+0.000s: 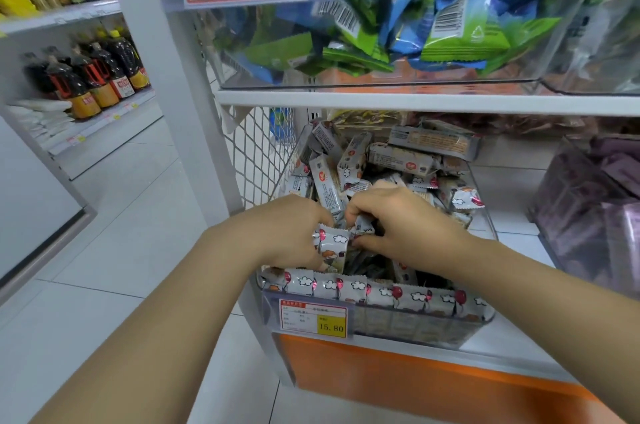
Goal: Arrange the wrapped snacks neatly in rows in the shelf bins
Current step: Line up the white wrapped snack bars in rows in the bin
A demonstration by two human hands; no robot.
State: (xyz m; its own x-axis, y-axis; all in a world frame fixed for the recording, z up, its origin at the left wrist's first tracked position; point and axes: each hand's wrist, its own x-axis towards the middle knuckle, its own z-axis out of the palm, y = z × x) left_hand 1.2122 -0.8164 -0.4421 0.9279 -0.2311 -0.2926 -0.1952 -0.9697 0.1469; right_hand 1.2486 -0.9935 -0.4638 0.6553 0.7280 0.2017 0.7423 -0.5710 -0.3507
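Note:
A clear plastic bin (483, 318) on the lower shelf holds grey wrapped snacks printed with clouds and red balloons. A neat row of them (377, 292) stands along the bin's front wall; behind it lies a loose heap (388, 160). My left hand (294, 233) grips a few upright snacks (334, 243) just behind the front row. My right hand (405, 223) meets it from the right and pinches a snack (363, 226) between thumb and fingers. The bin's middle is hidden under both hands.
A yellow price tag (313, 319) hangs on the bin's front. Above is a bin of blue and green packets (433, 8). A clear bin of purple packets (595, 216) stands to the right. Wire mesh (256, 153) closes the shelf's left side; bottles (86, 77) fill the left shelves.

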